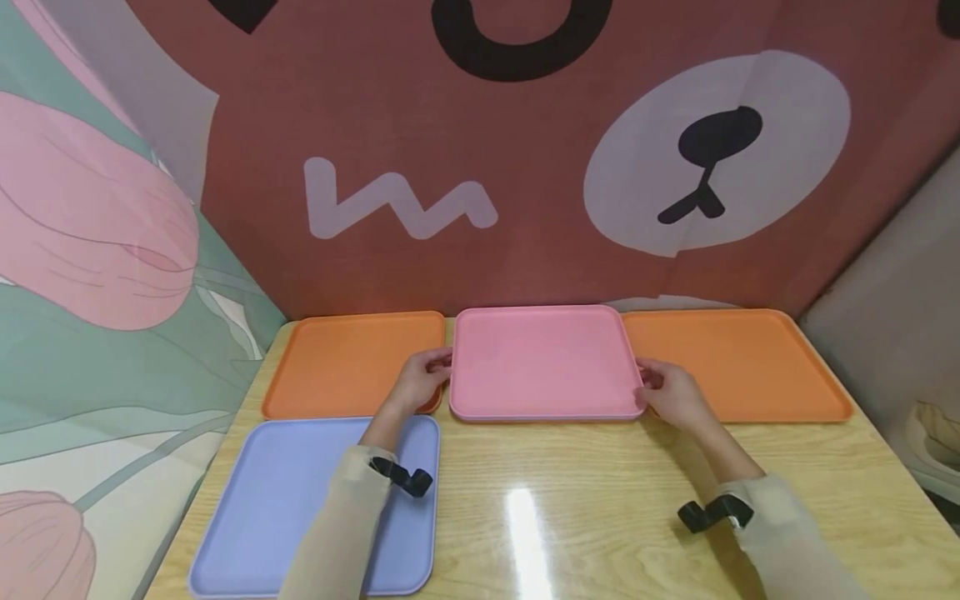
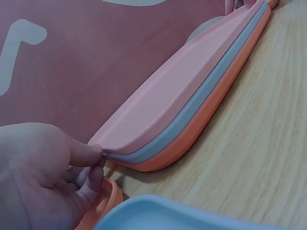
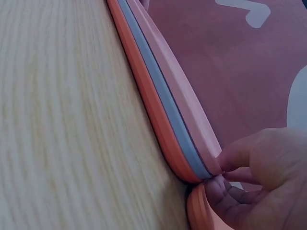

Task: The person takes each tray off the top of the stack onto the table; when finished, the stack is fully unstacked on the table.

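A pink tray (image 1: 543,362) lies on top of a stack at the back middle of the table. Beneath it the wrist views show a blue tray (image 2: 192,108) and, at the bottom, an orange tray (image 2: 206,115). My left hand (image 1: 422,379) pinches the stack's left edge, thumb at the pink rim and fingertips lower down near the blue one. At the opposite edge my right hand (image 1: 671,393) pinches the same way, its thumb (image 3: 235,155) against the pink rim. I cannot tell whether the blue tray is within the grip too.
Orange trays flank the stack, one on the left (image 1: 352,362) and one on the right (image 1: 738,362). A light blue tray (image 1: 300,500) lies at the front left, under my left forearm. Behind the wooden table (image 1: 585,500) hangs a brown cloth (image 1: 525,258) with a bear print.
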Tool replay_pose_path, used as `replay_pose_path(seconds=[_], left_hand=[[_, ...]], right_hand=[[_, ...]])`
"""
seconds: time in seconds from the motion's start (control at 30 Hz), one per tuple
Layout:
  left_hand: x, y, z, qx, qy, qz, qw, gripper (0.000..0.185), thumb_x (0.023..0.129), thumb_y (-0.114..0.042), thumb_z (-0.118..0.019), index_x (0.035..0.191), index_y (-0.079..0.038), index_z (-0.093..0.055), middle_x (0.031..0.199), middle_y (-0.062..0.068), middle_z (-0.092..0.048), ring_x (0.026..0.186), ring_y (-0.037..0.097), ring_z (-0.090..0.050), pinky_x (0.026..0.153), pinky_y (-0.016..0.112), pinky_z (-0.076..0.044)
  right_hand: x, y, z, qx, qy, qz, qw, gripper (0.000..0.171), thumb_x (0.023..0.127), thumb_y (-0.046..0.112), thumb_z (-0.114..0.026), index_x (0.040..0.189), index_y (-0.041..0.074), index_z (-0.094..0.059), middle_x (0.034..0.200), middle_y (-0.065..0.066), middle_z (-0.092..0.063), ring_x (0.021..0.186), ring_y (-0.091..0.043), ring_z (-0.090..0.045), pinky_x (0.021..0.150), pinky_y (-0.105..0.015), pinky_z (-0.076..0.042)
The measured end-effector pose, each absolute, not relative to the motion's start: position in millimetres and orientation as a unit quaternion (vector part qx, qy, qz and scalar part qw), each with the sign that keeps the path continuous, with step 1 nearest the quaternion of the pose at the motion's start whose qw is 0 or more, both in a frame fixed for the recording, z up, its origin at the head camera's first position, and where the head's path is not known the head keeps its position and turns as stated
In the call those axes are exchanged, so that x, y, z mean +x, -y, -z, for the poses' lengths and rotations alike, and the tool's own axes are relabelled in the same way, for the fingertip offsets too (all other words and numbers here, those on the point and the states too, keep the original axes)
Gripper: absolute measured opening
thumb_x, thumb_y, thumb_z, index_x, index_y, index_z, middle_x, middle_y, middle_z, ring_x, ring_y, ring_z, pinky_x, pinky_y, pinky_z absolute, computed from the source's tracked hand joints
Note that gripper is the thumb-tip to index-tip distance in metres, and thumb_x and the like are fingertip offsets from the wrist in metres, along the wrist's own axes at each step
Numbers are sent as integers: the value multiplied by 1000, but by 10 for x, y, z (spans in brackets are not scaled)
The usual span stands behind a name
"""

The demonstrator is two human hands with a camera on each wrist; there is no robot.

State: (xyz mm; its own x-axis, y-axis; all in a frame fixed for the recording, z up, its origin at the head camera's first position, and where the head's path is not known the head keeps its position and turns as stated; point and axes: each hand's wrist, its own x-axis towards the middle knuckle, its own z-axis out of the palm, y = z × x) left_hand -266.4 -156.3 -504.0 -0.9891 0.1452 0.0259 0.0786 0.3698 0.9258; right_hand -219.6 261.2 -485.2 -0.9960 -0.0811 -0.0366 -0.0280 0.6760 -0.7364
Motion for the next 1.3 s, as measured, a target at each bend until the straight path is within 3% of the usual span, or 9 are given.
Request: replay_pose_path(seconds=[0.3,0.57,0.77,0.87,1.0,1.07,1.13,1.23,1.3], left_hand=[[-2665,1562,4994,41,-837,-542,66,48,90,5,-71,137,7,-59,120,21,-68,96,25,-65,85,31,-56],[-2660,1534,4942,28,-866,-492,82,41,91,1,-73,131,5,-65,97,10,-62,90,21,-57,80,27,-50],[-2668,1568,4954,15,-868,-487,95,38,93,-5,-73,129,2,-67,91,6,-58,89,21,-52,76,27,-44],[-2682,1582,4976,16,-868,-486,98,38,93,-6,-74,130,1,-67,89,5,-57,88,19,-51,75,26,-43],[-2697,1585,4999,20,-865,-491,96,37,93,-7,-74,129,1,-68,87,4,-56,85,17,-51,73,26,-43],[-2697,1582,5003,19,-862,-498,95,37,93,-6,-74,129,1,-68,85,3,-55,84,17,-50,72,25,-42],[-2698,1582,5012,22,-860,-501,91,36,93,-5,-74,128,2,-69,84,2,-54,82,15,-50,71,25,-42],[-2692,1583,5021,26,-858,-506,86,35,92,-3,-74,127,3,-69,82,1,-54,80,14,-48,70,24,-41],[-2691,1590,5033,31,-857,-509,81,35,92,-2,-74,126,4,-69,81,1,-53,78,13,-48,68,24,-40]], right_hand=[[-2218,-2684,4829,10,-902,428,55,63,87,-2,-57,148,-13,-40,120,-33,-62,85,-26,-64,59,-27,-52],[-2178,-2749,4793,14,-885,463,44,57,92,0,-55,147,-10,-44,125,-32,-62,102,-32,-62,68,-21,-52],[-2181,-2796,4824,9,-831,552,65,57,100,2,-54,152,-10,-36,135,-36,-54,98,-13,-66,74,-23,-58],[-2160,-2839,4859,2,-775,626,80,58,103,1,-52,154,-12,-28,125,-22,-64,93,-4,-67,76,-24,-59],[-2123,-2918,4921,-18,-688,720,93,62,104,-3,-50,154,-17,-16,109,4,-71,91,-6,-70,75,-24,-60],[-2099,-2954,4948,-30,-643,758,100,57,103,-5,-49,154,-14,-24,105,6,-72,92,-9,-70,76,-24,-60],[-2067,-2982,4968,-42,-606,787,107,47,103,-8,-47,150,-4,-41,107,2,-73,94,-12,-71,78,-26,-60],[-2016,-3001,4982,-51,-559,819,122,40,104,-9,-44,130,14,-64,111,-2,-72,98,-14,-70,81,-28,-60],[-1979,-3003,4977,-51,-545,827,129,41,104,-8,-44,122,20,-69,113,-2,-72,99,-15,-70,82,-29,-60]])
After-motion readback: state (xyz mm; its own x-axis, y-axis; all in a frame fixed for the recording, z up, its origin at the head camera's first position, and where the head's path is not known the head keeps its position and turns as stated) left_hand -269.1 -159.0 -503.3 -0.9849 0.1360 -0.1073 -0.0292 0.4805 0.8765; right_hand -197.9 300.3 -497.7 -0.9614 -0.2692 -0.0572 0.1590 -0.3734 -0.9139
